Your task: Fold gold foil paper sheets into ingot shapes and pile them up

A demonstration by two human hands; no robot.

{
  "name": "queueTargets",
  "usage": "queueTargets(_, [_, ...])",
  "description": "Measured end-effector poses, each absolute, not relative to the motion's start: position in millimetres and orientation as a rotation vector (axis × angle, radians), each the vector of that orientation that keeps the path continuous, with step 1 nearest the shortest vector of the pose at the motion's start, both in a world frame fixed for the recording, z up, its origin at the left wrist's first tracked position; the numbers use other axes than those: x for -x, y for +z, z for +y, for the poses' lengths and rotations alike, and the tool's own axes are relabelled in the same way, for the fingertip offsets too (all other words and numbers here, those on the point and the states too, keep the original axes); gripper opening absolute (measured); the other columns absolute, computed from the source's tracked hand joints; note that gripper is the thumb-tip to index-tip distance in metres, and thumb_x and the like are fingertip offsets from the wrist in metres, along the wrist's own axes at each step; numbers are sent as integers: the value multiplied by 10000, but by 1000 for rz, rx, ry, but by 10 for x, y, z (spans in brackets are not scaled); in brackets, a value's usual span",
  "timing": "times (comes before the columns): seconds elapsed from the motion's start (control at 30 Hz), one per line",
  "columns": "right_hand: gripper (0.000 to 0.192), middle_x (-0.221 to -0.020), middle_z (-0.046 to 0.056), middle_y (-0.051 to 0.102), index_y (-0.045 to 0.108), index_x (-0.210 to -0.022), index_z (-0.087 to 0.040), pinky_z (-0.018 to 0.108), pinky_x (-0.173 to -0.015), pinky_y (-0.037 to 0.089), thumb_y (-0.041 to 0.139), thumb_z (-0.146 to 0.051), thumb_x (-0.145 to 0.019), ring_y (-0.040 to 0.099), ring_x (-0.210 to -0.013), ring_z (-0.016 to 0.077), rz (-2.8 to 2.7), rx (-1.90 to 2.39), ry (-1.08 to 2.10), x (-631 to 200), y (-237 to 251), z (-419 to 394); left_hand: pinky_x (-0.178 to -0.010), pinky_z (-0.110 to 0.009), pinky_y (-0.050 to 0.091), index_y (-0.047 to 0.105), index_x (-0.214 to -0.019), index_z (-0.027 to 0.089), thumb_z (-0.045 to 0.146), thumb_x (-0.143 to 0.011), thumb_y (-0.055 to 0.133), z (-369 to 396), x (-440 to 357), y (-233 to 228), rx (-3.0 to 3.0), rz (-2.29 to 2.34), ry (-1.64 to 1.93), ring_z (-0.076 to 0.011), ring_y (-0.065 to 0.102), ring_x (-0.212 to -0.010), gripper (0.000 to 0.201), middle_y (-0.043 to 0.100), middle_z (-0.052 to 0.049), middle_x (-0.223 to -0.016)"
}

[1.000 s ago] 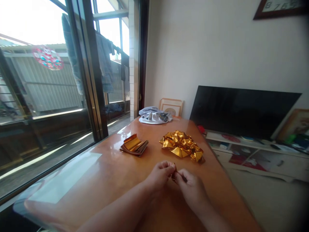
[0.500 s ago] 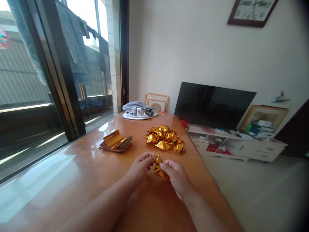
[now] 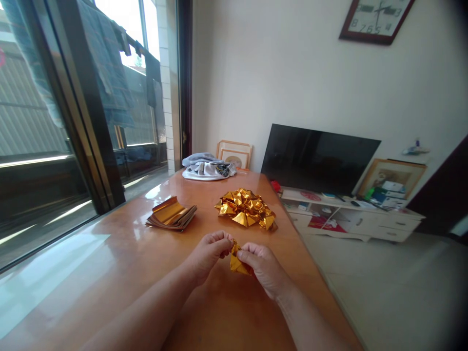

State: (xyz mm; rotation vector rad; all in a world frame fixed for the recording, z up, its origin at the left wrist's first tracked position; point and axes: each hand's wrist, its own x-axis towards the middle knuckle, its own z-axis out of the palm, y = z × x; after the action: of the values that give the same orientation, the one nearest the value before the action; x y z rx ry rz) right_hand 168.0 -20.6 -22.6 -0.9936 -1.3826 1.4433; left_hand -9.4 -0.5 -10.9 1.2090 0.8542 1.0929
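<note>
Both hands pinched tight on small gold foil piece (image 3: 237, 263), held just above wooden table (image 3: 146, 263). Left hand (image 3: 208, 253) fingers curled at top corner, right hand (image 3: 265, 265) gripping other side. Pile of folded gold pieces (image 3: 245, 208) just beyond.

dark television (image 3: 321, 158), wall clock (image 3: 375, 19), folded cloth (image 3: 207, 168)

Both hands meet over the glossy orange-brown wooden table (image 3: 109, 273): the left hand (image 3: 206, 253) and the right hand (image 3: 265, 267) pinch a small folded piece of gold foil paper (image 3: 237, 261) between their fingertips. Beyond it on the table lies a heap of folded gold foil pieces (image 3: 245, 208), and left of that heap a flat stack of gold foil sheets (image 3: 171, 214).
</note>
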Motion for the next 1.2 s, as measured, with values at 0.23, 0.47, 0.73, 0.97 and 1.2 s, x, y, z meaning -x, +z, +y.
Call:
queueTargets(0.23, [302, -654, -28, 506, 604, -762, -153, 251, -551, 270, 693, -430, -843, 379, -596, 105, -1362, 1004, 1402, -1666, -208, -194, -637, -254, 366, 628, -772, 150, 346, -842, 648, -12, 69, -132, -1253, 848, 1076, -121, 485, -672, 210, 565, -6, -710])
queueTargets(0.47, [303, -665, -18, 533, 610, -756, -144, 251, -574, 314, 701, -420, -843, 408, -609, 107, -1369, 981, 1391, -1668, -185, -208, -652, -259, 368, 642, -776, 143, 373, -815, 712, -11, 56, -135, -1287, 804, 1087, -124, 481, -677, 244, 581, -8, -699])
queueTargets(0.73, [343, -644, -33, 508, 598, -739, -155, 248, -557, 286, 715, -466, -823, 383, -591, 101, -1394, 967, 1402, -1666, -168, -223, -626, -257, 353, 610, -687, 157, 353, -847, 641, -11, 41, -146, -1277, 850, 1120, -123, 453, -642, 254, 528, 13, -640])
queueTargets(0.97, [334, -670, -18, 517, 605, -750, -158, 253, -575, 309, 703, -466, -835, 405, -620, 116, -1418, 999, 1387, -1667, -158, -246, -610, -268, 349, 557, -633, 165, 451, -883, 608, -22, 34, -119, -1251, 870, 1155, -122, 446, -604, 384, 500, 16, -603])
queueTargets(1.2, [373, -718, -1, 568, 656, -797, -159, 268, -628, 359, 680, -529, -846, 447, -674, 140, -1447, 1025, 1430, -1664, -195, -238, -614, -259, 325, 626, -711, 140, 406, -771, 745, -2, 42, -182, -1208, 847, 1164, -105, 438, -606, 297, 535, 15, -624])
